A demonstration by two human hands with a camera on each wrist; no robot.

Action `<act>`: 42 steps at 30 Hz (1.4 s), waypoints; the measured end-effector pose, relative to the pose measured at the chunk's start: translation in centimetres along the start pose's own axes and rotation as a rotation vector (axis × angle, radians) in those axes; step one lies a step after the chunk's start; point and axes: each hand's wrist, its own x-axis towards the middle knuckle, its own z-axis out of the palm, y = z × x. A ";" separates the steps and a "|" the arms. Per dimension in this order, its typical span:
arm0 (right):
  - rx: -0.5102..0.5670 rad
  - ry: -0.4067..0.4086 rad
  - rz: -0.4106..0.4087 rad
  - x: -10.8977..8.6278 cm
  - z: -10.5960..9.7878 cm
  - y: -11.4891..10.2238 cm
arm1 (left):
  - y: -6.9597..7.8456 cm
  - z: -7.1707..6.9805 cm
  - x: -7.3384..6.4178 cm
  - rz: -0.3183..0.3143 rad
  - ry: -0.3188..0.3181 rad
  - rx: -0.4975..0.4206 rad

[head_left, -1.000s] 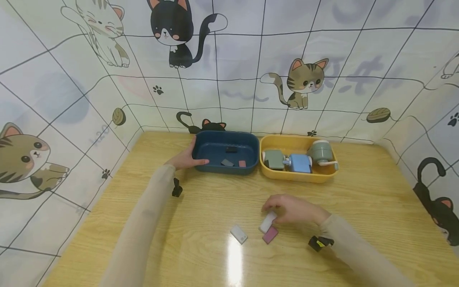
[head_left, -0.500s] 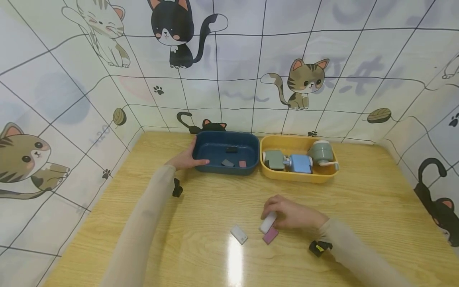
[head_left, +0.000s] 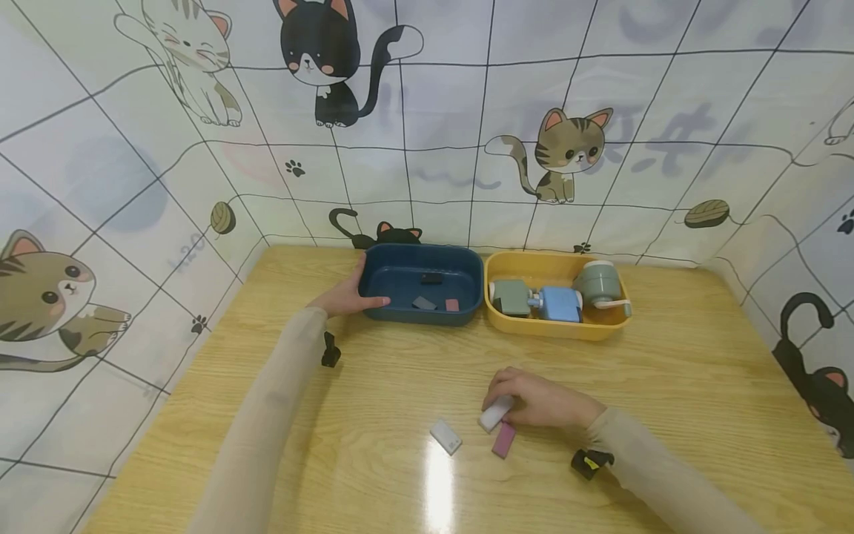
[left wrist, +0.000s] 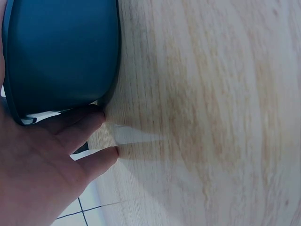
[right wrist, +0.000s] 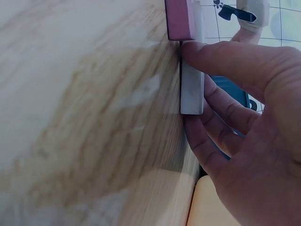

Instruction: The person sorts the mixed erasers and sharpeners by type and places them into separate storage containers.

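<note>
At the left end of the dark blue bin (head_left: 422,316), my left hand (head_left: 343,294) rests against the wall, its thumb along the front side. Its fingers (left wrist: 99,162) look fairly straight in the left wrist view and reach down beside the bin. My right hand (head_left: 543,399) pinches a white eraser (right wrist: 193,94) between thumb and fingers, low over the table. A pink eraser (head_left: 503,440) lies close beside that one, and another white eraser (head_left: 445,437) lies to the left. Inside the bin are a black eraser (head_left: 431,278), a grey eraser (head_left: 424,303) and a small pink one (head_left: 452,305).
A yellow bin (head_left: 543,328) stands right beside the blue one. It holds a green pencil sharpener (head_left: 512,297), a blue pencil sharpener (head_left: 560,304) and a grey-green sharpener with a crank (head_left: 597,283). A cat-patterned wall covering (head_left: 447,170) closes off the back and sides.
My right hand has closed in on the white eraser and shifted it slightly left. The pink eraser beside it has turned a little. My left hand stays on the blue bin.
</note>
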 end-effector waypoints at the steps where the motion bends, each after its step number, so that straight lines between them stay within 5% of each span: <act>1: 0.000 -0.001 0.001 0.0 0.0 0.0 | 0.0 0.0 0.0 0.001 0.000 -0.001; 28: 0.005 -0.028 0.075 1.3 -0.8 -0.4 | -0.1 0.1 0.0 0.017 0.001 -0.022; 42: -0.103 -0.023 -0.004 2.8 -2.4 -1.1 | -0.3 -0.1 0.2 0.031 -0.003 -0.029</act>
